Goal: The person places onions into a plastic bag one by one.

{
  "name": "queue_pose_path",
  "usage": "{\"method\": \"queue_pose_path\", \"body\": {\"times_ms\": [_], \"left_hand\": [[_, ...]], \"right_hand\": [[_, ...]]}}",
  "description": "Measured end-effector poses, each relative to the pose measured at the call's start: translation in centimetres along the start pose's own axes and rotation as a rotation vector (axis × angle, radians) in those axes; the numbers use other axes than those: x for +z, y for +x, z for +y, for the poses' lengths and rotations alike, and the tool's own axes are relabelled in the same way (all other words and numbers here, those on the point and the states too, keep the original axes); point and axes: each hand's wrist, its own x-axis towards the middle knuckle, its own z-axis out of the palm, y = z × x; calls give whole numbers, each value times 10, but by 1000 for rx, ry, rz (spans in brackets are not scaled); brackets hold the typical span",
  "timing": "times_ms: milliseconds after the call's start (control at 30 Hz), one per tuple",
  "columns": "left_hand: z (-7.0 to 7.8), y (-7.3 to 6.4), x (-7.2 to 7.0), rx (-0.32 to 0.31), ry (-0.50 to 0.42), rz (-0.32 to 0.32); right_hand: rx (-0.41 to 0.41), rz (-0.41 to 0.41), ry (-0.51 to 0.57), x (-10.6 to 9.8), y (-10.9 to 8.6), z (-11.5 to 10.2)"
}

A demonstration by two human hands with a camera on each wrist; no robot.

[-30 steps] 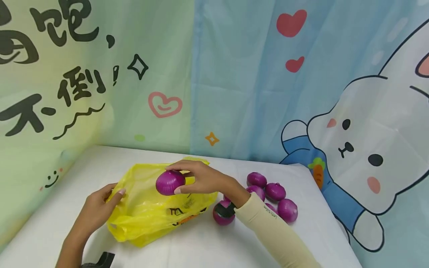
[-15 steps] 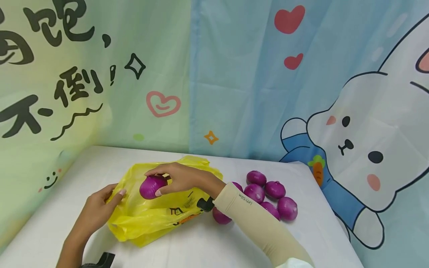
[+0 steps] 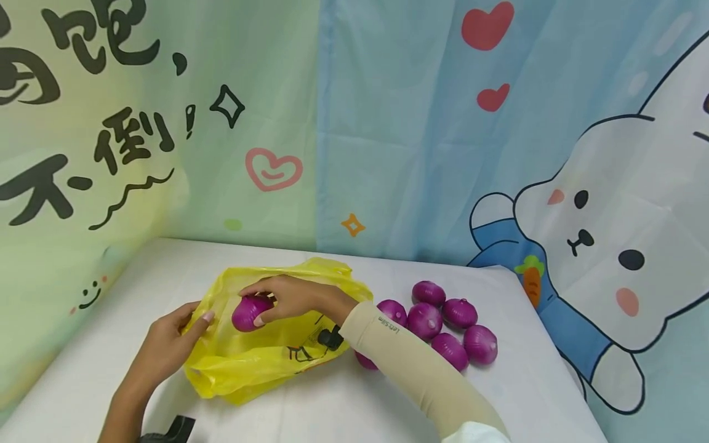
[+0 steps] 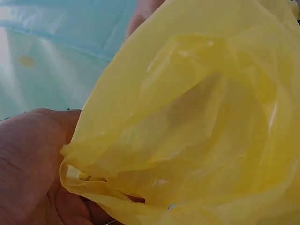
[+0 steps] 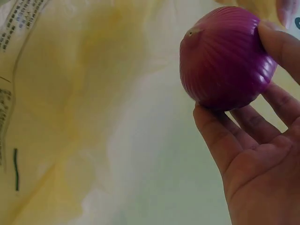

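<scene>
A purple onion (image 3: 249, 315) is pinched between the thumb and fingers of my right hand (image 3: 290, 299), over the open mouth of a yellow plastic bag (image 3: 238, 375). The right wrist view shows the thumb on one side of the onion (image 5: 225, 61) and the fingertips under the other. My left hand (image 3: 166, 344) grips the left edge of the bag. From the left wrist, the bag (image 4: 197, 122) spreads wide, with its rim folded at my left hand (image 4: 35, 164) and those fingertips partly hidden by the film.
Several purple onions (image 3: 424, 320) are grouped right of the bag on the white table (image 3: 310, 412). One onion (image 3: 365, 361) shows partly behind my right sleeve (image 3: 410, 363). A printed curtain (image 3: 388, 154) hangs behind the table.
My right hand has moved left and slightly down with the onion, further over the bag. Moving the arm has uncovered more of the grouped onions. My left hand stays on the bag edge.
</scene>
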Motion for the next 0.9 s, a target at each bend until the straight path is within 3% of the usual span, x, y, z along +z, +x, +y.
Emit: {"method": "queue_pose_path", "body": {"times_ms": [367, 633, 900], "left_hand": [[3, -3, -1, -1, -11, -11], [1, -3, -3, -9, 8, -10], [3, -1, -1, -5, -7, -19]], "right_hand": [[24, 42, -62, 19, 8, 13], [81, 146, -29, 29, 10, 15], [132, 156, -11, 40, 4, 20]]}}
